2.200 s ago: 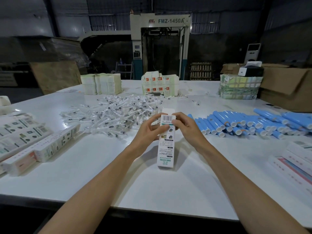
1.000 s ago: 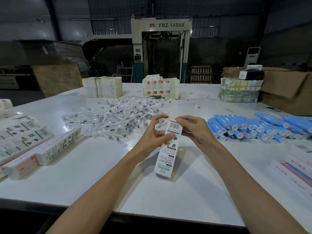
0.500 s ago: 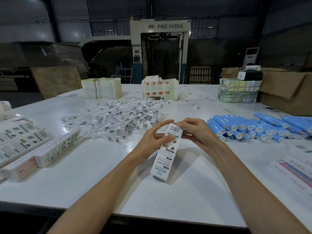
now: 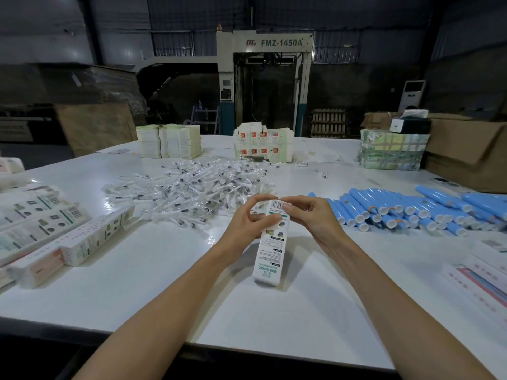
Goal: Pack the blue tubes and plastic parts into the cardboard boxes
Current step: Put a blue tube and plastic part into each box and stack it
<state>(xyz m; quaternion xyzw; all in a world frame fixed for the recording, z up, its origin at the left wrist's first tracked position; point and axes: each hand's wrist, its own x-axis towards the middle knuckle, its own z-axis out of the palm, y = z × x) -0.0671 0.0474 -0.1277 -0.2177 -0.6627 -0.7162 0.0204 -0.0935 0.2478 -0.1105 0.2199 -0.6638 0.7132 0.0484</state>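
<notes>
A slim white printed cardboard box (image 4: 270,253) stands on end on the white table (image 4: 153,283), leaning slightly. My left hand (image 4: 248,222) grips its upper part from the left, thumb on the front face. My right hand (image 4: 312,218) pinches the top flap with the barcode. A pile of blue tubes (image 4: 406,208) with white caps lies to the right. A heap of clear wrapped plastic parts (image 4: 192,192) lies behind and to the left of the hands.
Flat and filled white boxes (image 4: 55,237) lie at the left edge, more flat cartons (image 4: 482,278) at the right. Stacks of carton blanks (image 4: 170,141), (image 4: 263,145) and a wrapped bundle (image 4: 392,153) stand at the back. Brown cardboard (image 4: 466,149) sits far right.
The box has straightened from a stronger tilt and its foot shifted right. My right fingers have closed down on the top flap. The left hand keeps its hold.
</notes>
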